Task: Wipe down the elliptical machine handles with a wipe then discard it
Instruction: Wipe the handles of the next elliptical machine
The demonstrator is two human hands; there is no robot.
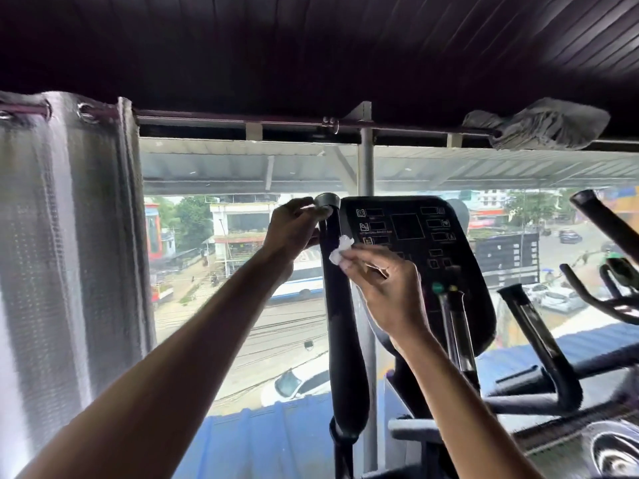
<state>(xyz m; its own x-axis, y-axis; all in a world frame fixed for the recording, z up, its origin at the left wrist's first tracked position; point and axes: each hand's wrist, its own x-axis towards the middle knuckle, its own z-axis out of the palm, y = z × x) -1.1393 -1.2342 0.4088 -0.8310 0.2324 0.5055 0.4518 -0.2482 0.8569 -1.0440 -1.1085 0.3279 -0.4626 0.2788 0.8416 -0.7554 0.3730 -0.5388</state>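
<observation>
The elliptical's left handle is a tall black padded bar with a grey end cap. My left hand grips the handle just below that cap. My right hand pinches a small crumpled white wipe and holds it against the upper right side of the same handle. The black console stands right behind my right hand. The right handle rises further right, with neither hand on it.
A grey curtain hangs at the left beside a large window over a street. Handlebars of another machine reach in at the far right. A grey cloth lies on the curtain rod above.
</observation>
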